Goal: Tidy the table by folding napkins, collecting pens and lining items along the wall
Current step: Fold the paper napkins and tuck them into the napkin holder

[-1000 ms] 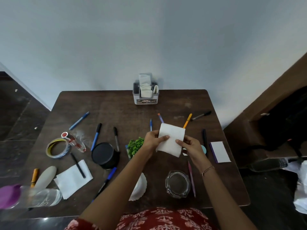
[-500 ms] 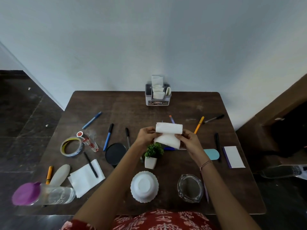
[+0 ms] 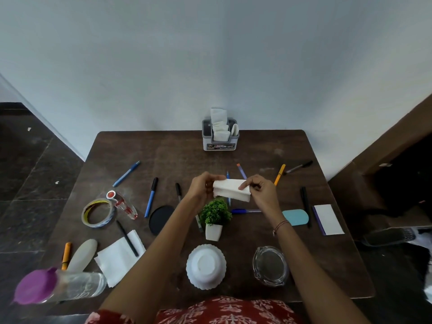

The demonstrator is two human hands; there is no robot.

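Note:
Both hands hold a white napkin (image 3: 230, 190) folded into a narrow strip, raised above the middle of the brown table (image 3: 177, 157). My left hand (image 3: 203, 186) pinches its left end and my right hand (image 3: 261, 189) its right end. A second napkin (image 3: 117, 258) lies flat at the front left with a black pen (image 3: 127, 238) across it. Several pens are scattered: a blue one (image 3: 126, 173) far left, a blue-black one (image 3: 151, 197), an orange one (image 3: 279, 174), a black marker (image 3: 299, 167). A grey holder (image 3: 221, 139) with napkins stands at the wall.
Near me stand a small potted plant (image 3: 215, 218), an upturned white bowl (image 3: 205, 266) and a glass ashtray (image 3: 270, 265). A tape roll (image 3: 98, 212), black lid (image 3: 161, 218), purple-capped bottle (image 3: 58, 286), teal case (image 3: 295, 217) and notepad (image 3: 328, 219) also lie about.
The napkin went from a flat square to a half-fold and now a narrower strip between both hands. The camera view shifted, showing more of the table's near side.

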